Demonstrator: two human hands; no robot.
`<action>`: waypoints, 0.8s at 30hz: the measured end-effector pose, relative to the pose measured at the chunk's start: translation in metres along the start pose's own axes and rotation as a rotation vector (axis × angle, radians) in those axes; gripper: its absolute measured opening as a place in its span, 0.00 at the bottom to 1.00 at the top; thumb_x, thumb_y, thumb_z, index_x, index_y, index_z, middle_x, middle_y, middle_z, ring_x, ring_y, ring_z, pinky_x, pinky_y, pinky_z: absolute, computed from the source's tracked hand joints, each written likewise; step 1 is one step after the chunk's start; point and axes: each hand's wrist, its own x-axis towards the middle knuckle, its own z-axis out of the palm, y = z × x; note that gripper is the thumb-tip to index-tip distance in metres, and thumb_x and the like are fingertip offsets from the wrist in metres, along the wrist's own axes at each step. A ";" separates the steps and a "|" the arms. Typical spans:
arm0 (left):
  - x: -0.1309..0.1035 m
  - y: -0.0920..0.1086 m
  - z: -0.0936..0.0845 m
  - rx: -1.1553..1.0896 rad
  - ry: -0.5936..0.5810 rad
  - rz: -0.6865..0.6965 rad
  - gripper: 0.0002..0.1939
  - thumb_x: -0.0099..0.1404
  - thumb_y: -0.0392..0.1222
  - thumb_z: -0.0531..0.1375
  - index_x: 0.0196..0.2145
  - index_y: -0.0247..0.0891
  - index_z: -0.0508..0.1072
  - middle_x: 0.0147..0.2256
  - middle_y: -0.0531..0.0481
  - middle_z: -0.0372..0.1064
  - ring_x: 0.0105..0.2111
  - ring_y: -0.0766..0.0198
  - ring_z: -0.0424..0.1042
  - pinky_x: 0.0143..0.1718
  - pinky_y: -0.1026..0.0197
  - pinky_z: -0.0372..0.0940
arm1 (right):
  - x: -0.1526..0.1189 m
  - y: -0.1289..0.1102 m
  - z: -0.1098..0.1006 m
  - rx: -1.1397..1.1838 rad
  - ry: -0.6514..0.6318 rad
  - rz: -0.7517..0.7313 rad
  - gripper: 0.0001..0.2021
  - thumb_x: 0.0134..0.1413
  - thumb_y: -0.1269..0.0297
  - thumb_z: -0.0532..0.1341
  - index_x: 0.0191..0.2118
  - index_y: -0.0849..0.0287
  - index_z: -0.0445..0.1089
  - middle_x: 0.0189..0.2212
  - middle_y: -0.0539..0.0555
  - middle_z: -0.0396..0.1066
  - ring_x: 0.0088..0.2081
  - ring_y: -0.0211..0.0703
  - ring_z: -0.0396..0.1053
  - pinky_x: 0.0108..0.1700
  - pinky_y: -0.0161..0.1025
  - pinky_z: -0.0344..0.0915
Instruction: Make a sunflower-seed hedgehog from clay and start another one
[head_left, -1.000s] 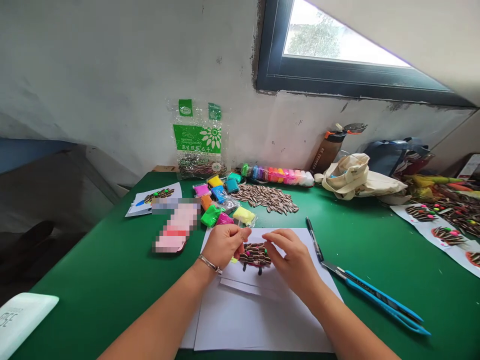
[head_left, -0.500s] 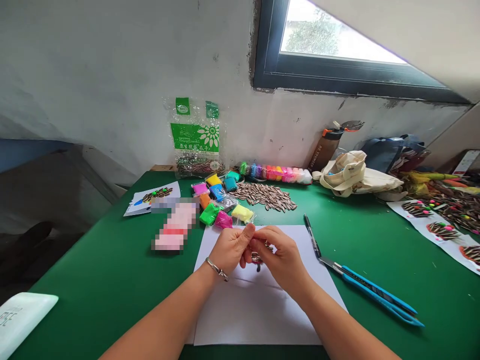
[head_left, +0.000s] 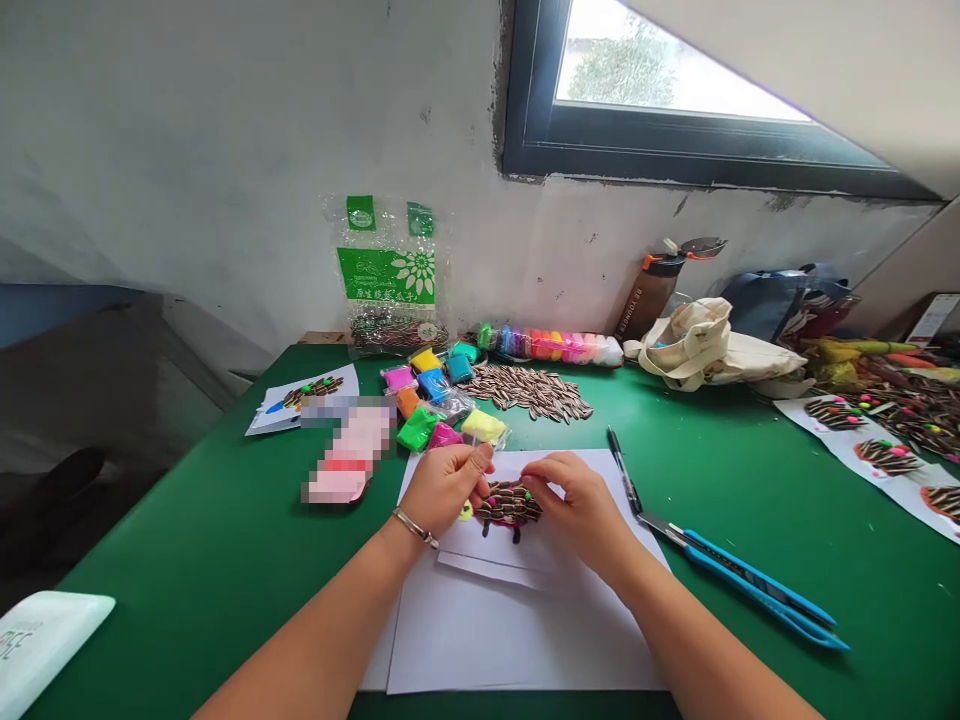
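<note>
The surface (head_left: 225, 590) was deep, plain green, the paper (head_left: 517, 640) white. The seed picture (head_left: 514, 500) had rows of dark brown and cream stripes, pink and green dots, black legs and a yellow patch at its left. The bracelet (head_left: 414, 528) was silver. Farther off, the loose seeds (head_left: 529, 390) were striped brown and pale, and the packets (head_left: 433, 386) to their left ran through yellow, pink, blue, teal, orange, green and magenta. On the right, the knife (head_left: 739, 587) was bright blue, the pen (head_left: 624, 470) black, the far bottle (head_left: 651, 300) brown with orange trim and pale lettering.
</note>
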 end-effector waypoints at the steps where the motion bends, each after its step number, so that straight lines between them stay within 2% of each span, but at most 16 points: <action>1: 0.000 -0.001 0.001 0.029 -0.006 0.007 0.23 0.62 0.57 0.53 0.26 0.34 0.71 0.19 0.52 0.68 0.18 0.67 0.67 0.19 0.67 0.60 | 0.000 0.000 0.000 -0.044 -0.015 -0.015 0.07 0.56 0.69 0.57 0.32 0.56 0.73 0.30 0.52 0.71 0.35 0.42 0.64 0.39 0.39 0.59; 6: -0.002 0.000 0.001 0.313 0.008 0.138 0.20 0.64 0.50 0.52 0.20 0.36 0.68 0.20 0.53 0.68 0.20 0.68 0.66 0.22 0.67 0.58 | -0.001 -0.002 0.000 -0.194 -0.104 -0.110 0.07 0.54 0.72 0.59 0.32 0.55 0.74 0.29 0.52 0.72 0.35 0.42 0.63 0.39 0.40 0.57; 11: -0.003 0.001 -0.001 0.581 0.061 0.302 0.19 0.65 0.43 0.51 0.18 0.37 0.67 0.19 0.55 0.64 0.22 0.69 0.60 0.25 0.66 0.52 | -0.003 -0.006 0.002 -0.262 -0.165 -0.118 0.08 0.51 0.74 0.61 0.31 0.54 0.75 0.29 0.51 0.72 0.35 0.42 0.62 0.38 0.39 0.56; 17: -0.004 -0.001 -0.001 0.658 0.076 0.336 0.17 0.66 0.41 0.51 0.21 0.37 0.70 0.21 0.54 0.67 0.23 0.69 0.62 0.26 0.66 0.53 | -0.004 -0.001 0.008 -0.306 -0.163 -0.102 0.08 0.51 0.74 0.61 0.31 0.52 0.75 0.30 0.51 0.72 0.35 0.42 0.61 0.38 0.38 0.55; 24: -0.006 -0.007 0.001 0.710 0.047 0.430 0.11 0.65 0.38 0.52 0.33 0.39 0.74 0.31 0.51 0.74 0.32 0.65 0.70 0.35 0.64 0.61 | -0.004 -0.003 0.005 -0.328 -0.180 -0.057 0.08 0.50 0.72 0.62 0.34 0.52 0.75 0.31 0.51 0.71 0.36 0.42 0.61 0.39 0.38 0.55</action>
